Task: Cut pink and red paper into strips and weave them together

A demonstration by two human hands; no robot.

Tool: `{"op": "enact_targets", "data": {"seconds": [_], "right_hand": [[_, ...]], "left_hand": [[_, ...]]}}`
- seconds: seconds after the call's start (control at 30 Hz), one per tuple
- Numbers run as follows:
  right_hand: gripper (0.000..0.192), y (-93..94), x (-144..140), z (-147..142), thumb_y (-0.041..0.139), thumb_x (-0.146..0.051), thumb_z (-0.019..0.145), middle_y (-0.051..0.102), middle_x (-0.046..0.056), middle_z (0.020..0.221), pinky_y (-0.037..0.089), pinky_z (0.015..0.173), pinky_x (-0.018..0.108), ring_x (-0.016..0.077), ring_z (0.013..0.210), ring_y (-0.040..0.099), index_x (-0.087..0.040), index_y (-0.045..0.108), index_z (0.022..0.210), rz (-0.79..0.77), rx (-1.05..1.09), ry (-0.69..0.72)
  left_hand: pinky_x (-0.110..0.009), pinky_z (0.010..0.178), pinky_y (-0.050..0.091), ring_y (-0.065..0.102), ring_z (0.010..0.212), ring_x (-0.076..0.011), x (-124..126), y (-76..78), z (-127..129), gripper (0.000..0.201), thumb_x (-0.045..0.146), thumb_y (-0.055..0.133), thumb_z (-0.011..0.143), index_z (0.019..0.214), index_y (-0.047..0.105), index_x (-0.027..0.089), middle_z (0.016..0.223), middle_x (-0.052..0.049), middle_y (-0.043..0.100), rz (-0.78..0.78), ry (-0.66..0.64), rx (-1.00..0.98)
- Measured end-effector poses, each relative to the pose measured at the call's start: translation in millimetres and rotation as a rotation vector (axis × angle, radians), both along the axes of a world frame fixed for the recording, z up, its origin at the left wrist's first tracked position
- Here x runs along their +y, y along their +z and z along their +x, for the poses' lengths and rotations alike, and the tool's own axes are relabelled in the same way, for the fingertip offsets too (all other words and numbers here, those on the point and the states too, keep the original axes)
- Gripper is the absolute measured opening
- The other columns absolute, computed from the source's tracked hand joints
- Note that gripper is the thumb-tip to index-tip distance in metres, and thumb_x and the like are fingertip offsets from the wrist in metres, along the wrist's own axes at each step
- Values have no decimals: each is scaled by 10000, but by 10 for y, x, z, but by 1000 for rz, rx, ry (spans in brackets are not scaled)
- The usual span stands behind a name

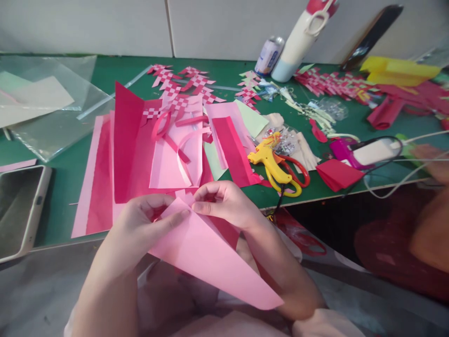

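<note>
One left hand [147,227] and one right hand [224,203], thumbs pressed to fingers, pinch a pale-pink paper sheet [206,257] near its upper corner, at the near edge of the green bench [63,154]. Beyond them lie crimson and pink paper sheets [128,150], a yellow plastic pistol-shaped tool [275,164] to their right, and checkered pink-and-red paper strips [171,89] farther back.

No lettering or numbers are legible.

We're in what looks like a craft wkspace, home or wkshop unclear, going by the green tabletop [61,201], pink & red paper sheets [203,252], chequered paper pcs [196,79] & yellow hand tool [269,158].
</note>
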State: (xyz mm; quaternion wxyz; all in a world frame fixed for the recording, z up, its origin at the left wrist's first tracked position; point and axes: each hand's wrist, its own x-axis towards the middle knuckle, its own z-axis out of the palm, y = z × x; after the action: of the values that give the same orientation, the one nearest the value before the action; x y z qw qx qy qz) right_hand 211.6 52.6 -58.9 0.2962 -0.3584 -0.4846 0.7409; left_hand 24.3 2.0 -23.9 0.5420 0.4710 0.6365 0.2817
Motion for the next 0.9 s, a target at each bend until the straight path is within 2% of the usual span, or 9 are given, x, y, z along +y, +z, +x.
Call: {"op": "enact_targets", "data": {"seconds": [0.2,0.53,0.73,0.9], "right_hand": [[225,28,-19,-22,789,-332,659,638,-22,735,459,703,230,92,690,576,-164,672,752,19,8,-16],[243,46,-51,-26,801,-343,641,642,-23,738,452,688,224,96,691,575,-168,671,749,-6,24,-84],[258,35,-28,17,802,-353,641,648,-19,726,448,679,227,94,676,580,-160,689,770,-69,15,37],[264,25,-26,3,784,-372,661,636,-21,716,444,676,223,91,670,571,-150,670,747,-26,-2,34]], "left_hand": [[-217,389,340,531,481,-125,-8,-57,-5,246,427,723,684,723,701,186,596,-9,633,-22,7,-14],[-234,444,411,591,554,-159,-14,-39,10,230,407,749,660,674,678,189,630,-21,655,-31,61,-45],[-228,430,400,589,545,-155,-5,-28,2,240,410,746,657,705,681,184,634,-22,657,-11,45,-6],[-230,422,396,579,528,-150,-13,-54,-4,255,428,740,658,718,685,186,610,-15,643,-62,21,21]]}}
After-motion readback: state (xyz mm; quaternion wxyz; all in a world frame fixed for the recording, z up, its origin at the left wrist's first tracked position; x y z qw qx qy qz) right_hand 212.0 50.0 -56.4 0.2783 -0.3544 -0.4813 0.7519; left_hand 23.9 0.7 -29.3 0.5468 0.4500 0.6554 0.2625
